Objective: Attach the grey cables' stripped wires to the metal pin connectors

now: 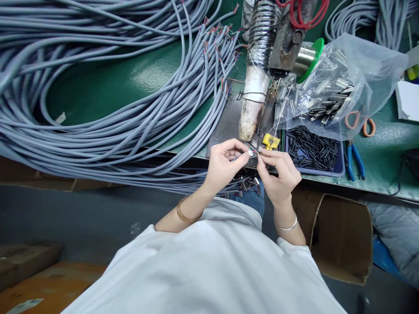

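My left hand (pixel 227 165) is closed in a pinch on thin coloured wires (pixel 254 151) at the edge of the bench. Opposite it, my right hand (pixel 278 173) also pinches, thumb against forefinger, at the same wires; exactly what lies between those fingertips is too small to make out. A small metal connector (pixel 252 144) sits just beyond the fingertips. Above it the soldering iron (pixel 269 107) points down from its holder. A yellow block (pixel 271 141) stands by the right fingers, with a strand of solder wire (pixel 280 112) coming down to it from a spool (pixel 305 60).
Many grey cables (pixel 157 107) with stripped ends cover the left side. A blue tray (pixel 340 162) of black sleeves, a plastic bag (pixel 366 74) of connectors and blue-handled pliers (pixel 355 161) lie at right. A white-wrapped duct (pixel 253 98) stands ahead. An open cardboard box (pixel 343 240) is below.
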Demonstrator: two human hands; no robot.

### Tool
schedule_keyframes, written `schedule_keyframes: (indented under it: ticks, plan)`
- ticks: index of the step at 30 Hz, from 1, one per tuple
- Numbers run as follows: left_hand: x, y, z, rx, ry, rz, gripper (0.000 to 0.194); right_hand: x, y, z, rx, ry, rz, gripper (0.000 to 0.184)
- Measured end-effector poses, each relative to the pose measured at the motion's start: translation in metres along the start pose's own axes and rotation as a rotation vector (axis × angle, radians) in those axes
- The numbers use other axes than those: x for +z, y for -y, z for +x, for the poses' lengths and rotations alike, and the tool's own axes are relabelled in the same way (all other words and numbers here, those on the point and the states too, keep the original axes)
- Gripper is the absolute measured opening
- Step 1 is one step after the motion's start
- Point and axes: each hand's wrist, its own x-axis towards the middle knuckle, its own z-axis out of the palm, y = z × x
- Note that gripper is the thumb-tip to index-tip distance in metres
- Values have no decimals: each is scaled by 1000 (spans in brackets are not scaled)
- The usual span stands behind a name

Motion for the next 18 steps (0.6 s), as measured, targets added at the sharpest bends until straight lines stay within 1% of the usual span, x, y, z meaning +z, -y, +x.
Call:
schedule_keyframes:
  ticks: [5, 10, 18]
  plan:
    - [1, 0, 1, 44, -4, 6, 9, 2, 0, 2, 0, -11, -8, 21]
    - [1, -5, -1, 74, -27, 70, 9, 2, 3, 4, -11, -35, -26, 23]
    - [-2, 4, -3, 64, 25, 105, 5, -1, 2, -5, -74, 9, -73, 24]
